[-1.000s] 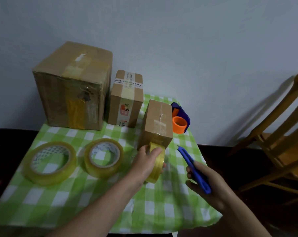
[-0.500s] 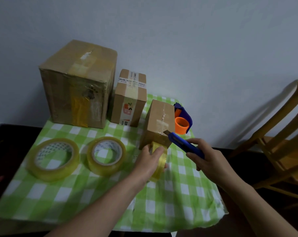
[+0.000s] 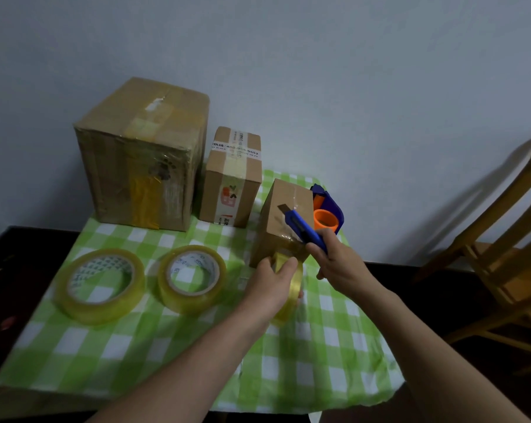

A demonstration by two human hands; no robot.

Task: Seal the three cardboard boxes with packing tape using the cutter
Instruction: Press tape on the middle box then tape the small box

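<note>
Three cardboard boxes stand on the green checked cloth: a large box at the back left, a medium box beside it, and a small box nearest me. My left hand grips a yellow tape roll held upright against the small box's near face. My right hand grips a blue cutter. Its bare blade lies over the top of the small box, close to the tape.
Two more clear tape rolls lie flat on the cloth to the left. A blue and orange tape dispenser sits behind the small box. A wooden chair stands at the right, and the table's dark top shows around the cloth.
My right hand has brought the cutter up and leftward from the cloth's right side to the top of the small box. My left hand has kept the tape roll at the box.
</note>
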